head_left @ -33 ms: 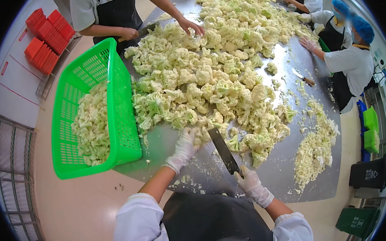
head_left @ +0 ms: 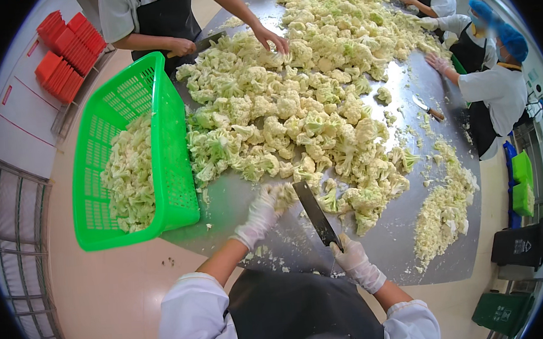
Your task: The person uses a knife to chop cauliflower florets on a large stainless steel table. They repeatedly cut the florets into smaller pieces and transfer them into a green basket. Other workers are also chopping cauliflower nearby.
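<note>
My left hand [head_left: 259,216], in a thin whitish glove, is closed around a cauliflower floret [head_left: 283,197] just above the near part of the metal table. Its fingertips are partly hidden by the floret. To its right, my gloved right hand [head_left: 356,262] grips the dark handle of a broad-bladed knife [head_left: 314,209]. The blade points away from me and slightly left, its tip close to the floret. Just beyond both hands spreads a large heap of cauliflower florets [head_left: 286,108], pale cream with green stems.
A green slotted basket [head_left: 177,176], partly filled with florets, stands at the left. Cauliflower crumbs [head_left: 442,220] lie on the metal table [head_left: 385,259] at right, below another knife [head_left: 428,107]. A co-worker's hand [head_left: 270,38] reaches into the far heap; other co-workers stand along the right edge.
My left hand has shifted very slightly toward me, and a bit more of the floret shows. The knife and my right hand look unmoved.
</note>
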`<state>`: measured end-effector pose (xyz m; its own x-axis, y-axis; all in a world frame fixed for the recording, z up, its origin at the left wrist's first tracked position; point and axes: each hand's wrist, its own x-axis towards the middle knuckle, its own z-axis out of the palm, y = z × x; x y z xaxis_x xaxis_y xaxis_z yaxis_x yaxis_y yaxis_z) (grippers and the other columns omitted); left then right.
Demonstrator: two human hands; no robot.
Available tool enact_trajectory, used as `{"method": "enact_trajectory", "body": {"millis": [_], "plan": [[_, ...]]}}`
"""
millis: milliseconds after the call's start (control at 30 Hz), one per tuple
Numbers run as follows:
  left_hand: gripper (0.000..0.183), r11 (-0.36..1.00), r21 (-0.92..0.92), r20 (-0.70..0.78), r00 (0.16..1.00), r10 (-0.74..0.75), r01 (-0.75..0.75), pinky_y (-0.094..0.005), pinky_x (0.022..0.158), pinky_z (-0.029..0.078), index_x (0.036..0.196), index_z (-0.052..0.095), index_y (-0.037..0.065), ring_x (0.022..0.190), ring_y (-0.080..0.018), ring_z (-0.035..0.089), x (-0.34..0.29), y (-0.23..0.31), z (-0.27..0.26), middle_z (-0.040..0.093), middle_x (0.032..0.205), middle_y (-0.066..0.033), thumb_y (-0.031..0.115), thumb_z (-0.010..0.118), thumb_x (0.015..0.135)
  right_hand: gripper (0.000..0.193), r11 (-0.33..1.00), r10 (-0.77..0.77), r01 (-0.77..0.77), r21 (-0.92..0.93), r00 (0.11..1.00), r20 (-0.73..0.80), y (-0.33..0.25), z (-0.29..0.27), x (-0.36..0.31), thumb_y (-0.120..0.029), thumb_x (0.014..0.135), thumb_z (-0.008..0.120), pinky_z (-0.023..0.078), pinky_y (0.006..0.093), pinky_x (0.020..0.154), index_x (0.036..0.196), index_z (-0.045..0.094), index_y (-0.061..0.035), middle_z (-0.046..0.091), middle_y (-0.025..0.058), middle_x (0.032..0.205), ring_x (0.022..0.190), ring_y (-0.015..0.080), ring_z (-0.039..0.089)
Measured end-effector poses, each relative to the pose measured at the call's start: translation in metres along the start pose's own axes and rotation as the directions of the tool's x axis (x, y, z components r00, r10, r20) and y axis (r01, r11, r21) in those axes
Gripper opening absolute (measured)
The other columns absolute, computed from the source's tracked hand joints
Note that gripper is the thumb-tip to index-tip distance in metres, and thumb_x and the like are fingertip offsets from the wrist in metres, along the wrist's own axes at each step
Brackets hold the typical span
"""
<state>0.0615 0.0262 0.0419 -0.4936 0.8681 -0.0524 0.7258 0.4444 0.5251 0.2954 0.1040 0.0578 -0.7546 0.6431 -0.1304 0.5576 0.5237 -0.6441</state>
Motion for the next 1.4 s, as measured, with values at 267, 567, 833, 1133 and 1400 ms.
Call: {"method": "enact_trajectory", "body": {"millis": [267,567,833,1133,1400], "plan": [[0.040,0.896,-0.439,-0.232,0.972,-0.036,-0.071,-0.0329,0.068,0.043,0.103,0.043,0.000,0.078,-0.0274,0.051,-0.056,0.009,0.027,0.049,0.089,-0.0137,0.003,0.059,0.066,0.013,0.993,-0.084,0.089,-0.078,0.994,0.066,-0.032,-0.003,-0.009,-0.016,0.075,0.053,0.040,0.0428,0.047,0.073,0.047,-0.0048,0.051,0.0175,0.055,0.053,0.0354,0.051],[0.028,0.945,-0.238,-0.296,0.944,0.148,-0.223,-0.0357,0.065,0.041,0.089,0.050,0.003,0.074,-0.0293,0.049,-0.048,0.009,0.026,0.049,0.082,-0.0129,0.006,0.060,0.063,0.016,0.980,0.120,-0.058,-0.192,0.938,0.326,-0.038,0.002,0.011,-0.020,0.078,0.045,0.042,0.0453,0.054,0.078,0.044,-0.0036,0.054,0.0201,0.061,0.059,0.0379,0.053],[0.031,0.963,-0.015,-0.411,0.880,0.239,-0.269,-0.0363,0.072,0.038,0.088,0.049,0.003,0.085,-0.0293,0.046,-0.049,0.004,0.001,0.048,0.092,-0.0133,0.028,0.057,0.070,0.017,0.979,0.064,-0.031,-0.199,0.985,0.162,-0.021,0.004,-0.003,-0.021,0.077,0.048,0.042,0.0443,0.051,0.079,0.046,-0.0043,0.053,0.0187,0.058,0.057,0.0354,0.053],[0.026,0.950,-0.042,-0.002,0.950,0.311,-0.311,-0.0368,0.078,0.037,0.090,0.056,0.009,0.086,-0.0293,0.049,0.000,0.020,0.012,0.054,0.090,-0.0126,0.030,0.048,0.076,0.020,0.965,0.225,-0.171,-0.201,0.930,0.289,0.001,-0.032,-0.035,-0.023,0.074,0.050,0.042,0.0436,0.057,0.077,0.049,-0.0031,0.053,0.0208,0.060,0.062,0.0374,0.053],[0.025,0.974,0.083,-0.069,0.974,0.217,-0.211,-0.0367,0.062,0.040,0.073,0.054,0.003,0.071,-0.0269,0.050,0.030,0.009,0.003,0.051,0.072,-0.0127,0.028,0.057,0.072,0.020,0.979,0.199,-0.177,-0.102,0.941,0.275,0.010,-0.060,-0.044,-0.022,0.073,0.051,0.042,0.0423,0.054,0.072,0.050,-0.0026,0.052,0.0198,0.059,0.060,0.0357,0.053]]}}
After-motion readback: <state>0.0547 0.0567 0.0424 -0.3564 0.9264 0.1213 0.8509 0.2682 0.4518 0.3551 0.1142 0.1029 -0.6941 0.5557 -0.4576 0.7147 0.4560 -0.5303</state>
